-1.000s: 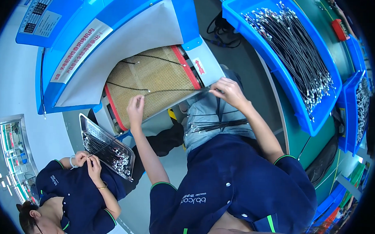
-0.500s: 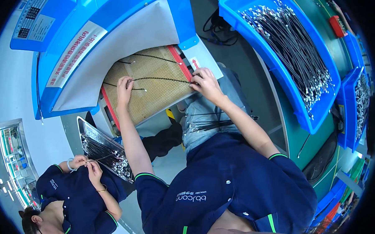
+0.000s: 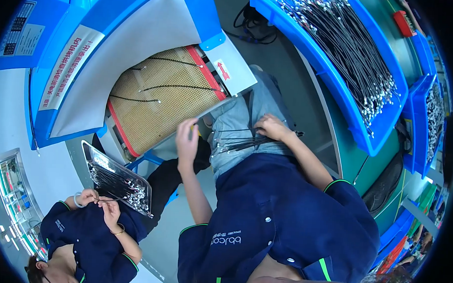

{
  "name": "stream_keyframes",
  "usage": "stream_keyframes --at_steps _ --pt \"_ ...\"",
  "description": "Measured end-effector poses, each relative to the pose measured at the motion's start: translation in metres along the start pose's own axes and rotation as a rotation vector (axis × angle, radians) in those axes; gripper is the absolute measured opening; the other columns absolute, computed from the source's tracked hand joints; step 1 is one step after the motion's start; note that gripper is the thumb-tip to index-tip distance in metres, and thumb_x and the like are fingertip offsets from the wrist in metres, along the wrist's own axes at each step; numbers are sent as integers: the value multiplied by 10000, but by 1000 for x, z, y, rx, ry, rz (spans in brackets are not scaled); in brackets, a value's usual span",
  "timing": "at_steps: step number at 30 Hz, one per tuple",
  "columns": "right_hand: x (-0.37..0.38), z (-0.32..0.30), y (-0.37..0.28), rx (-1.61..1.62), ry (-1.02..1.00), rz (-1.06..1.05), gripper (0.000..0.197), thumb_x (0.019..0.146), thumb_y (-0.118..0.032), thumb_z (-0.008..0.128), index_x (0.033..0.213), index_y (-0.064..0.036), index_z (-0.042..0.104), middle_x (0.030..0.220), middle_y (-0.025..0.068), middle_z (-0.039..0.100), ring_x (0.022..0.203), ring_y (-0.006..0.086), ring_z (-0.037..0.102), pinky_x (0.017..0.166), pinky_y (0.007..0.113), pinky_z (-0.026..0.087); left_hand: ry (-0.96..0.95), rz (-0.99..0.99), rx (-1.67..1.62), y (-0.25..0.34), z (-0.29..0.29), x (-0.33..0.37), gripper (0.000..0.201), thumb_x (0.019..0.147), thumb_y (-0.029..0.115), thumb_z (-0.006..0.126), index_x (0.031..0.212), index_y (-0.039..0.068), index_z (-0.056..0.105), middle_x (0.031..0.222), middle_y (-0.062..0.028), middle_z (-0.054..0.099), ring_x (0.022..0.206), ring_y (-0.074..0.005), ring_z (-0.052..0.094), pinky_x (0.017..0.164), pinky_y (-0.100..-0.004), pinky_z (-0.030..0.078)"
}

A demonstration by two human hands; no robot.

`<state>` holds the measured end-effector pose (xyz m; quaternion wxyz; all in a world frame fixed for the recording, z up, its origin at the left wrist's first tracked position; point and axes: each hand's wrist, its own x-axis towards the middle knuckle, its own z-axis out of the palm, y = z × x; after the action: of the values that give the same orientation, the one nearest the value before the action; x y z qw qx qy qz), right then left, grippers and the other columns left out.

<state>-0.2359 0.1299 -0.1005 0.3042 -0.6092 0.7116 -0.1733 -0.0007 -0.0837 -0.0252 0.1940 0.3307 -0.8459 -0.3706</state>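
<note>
Above my lap, my left hand (image 3: 187,142) is raised off the belt, fingers stretched upward, a gap beside the thumb and nothing visible in it. My right hand (image 3: 273,127) is at the bundle of thin black cables (image 3: 246,143) lying across my jeans, its fingertips closed on one black cable (image 3: 237,130). On the tan mesh conveyor belt (image 3: 180,106) with red edges lie several black cables, one long cable (image 3: 183,87) nearest the machine's right corner and another cable (image 3: 135,98) lower left. Their ends carry small light-coloured tips.
A blue machine hood (image 3: 118,25) with a white curtain (image 3: 139,51) covers the belt's far end. Large blue bin (image 3: 335,88) full of black cables stands right on a green table (image 3: 357,165). At lower left a co-worker (image 3: 94,221) handles a cable beside a metal tray (image 3: 87,148).
Both hands have left the belt, where a long cable now lies released. My right hand has dropped to the cables on my lap; my left has drawn back toward me.
</note>
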Motion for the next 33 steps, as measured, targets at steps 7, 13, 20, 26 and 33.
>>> stream_keyframes --at_steps 7,13,20,26,33 --pt "-2 -22 -14 240 15 45 231 875 -248 616 996 -68 694 990 119 675 926 326 634 828 411 491 -210 -93 89 -18 52 -50 366 945 154 526 1293 49 482 1247 -179 513 1183 -356 481 1029 -410 365" --pt "-11 -52 -22 306 46 48 207 832 -198 663 999 -79 692 994 115 681 940 319 638 840 406 495 -335 -180 -14 -28 44 -55 187 946 126 498 1083 34 586 973 -190 576 911 -371 570 795 -423 455" --pt "-24 -83 -3 69 119 16 181 775 -139 695 945 -78 690 898 96 684 913 282 635 865 405 472 -328 -222 81 -19 16 -51 192 925 126 530 1061 44 637 885 -185 628 771 -361 603 706 -423 473" --pt "-9 -81 -20 36 228 -224 163 787 -178 680 922 -91 701 879 55 678 890 261 617 899 406 452 -451 -279 52 4 31 -39 218 937 140 509 1088 47 635 1006 -208 647 904 -381 619 769 -423 484" --pt "3 -82 -40 153 268 -274 185 815 -187 668 954 -69 702 872 89 664 834 294 632 753 383 504 -466 -232 -34 18 35 -28 228 941 163 529 1098 20 610 1022 -230 640 911 -380 637 770 -399 490"
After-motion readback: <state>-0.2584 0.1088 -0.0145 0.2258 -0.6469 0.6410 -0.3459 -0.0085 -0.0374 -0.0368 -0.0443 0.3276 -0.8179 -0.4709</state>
